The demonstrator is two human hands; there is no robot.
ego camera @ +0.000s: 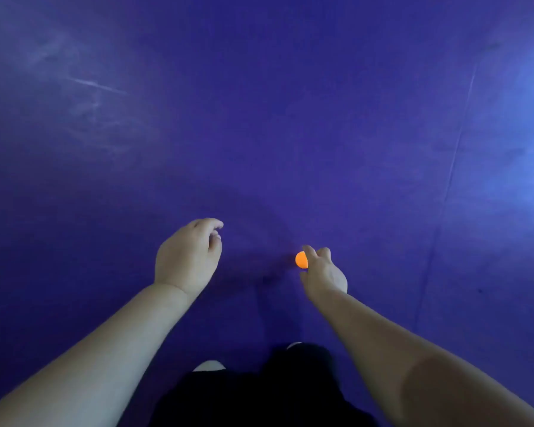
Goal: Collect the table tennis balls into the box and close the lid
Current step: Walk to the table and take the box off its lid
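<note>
One orange table tennis ball (pixel 301 259) shows low in the middle of the head view, over the purple floor. My right hand (pixel 322 272) has its fingers and thumb curled round the ball's right side and pinches it. My left hand (pixel 188 257) hangs to the left of the ball, about a hand's width away, with loosely curled fingers and nothing in it. No box or lid is in view.
A purple mat floor (pixel 259 118) fills the view, with a seam line (pixel 450 167) running down the right side. My dark trousers (pixel 259 392) and white shoe tips (pixel 208 365) show at the bottom edge.
</note>
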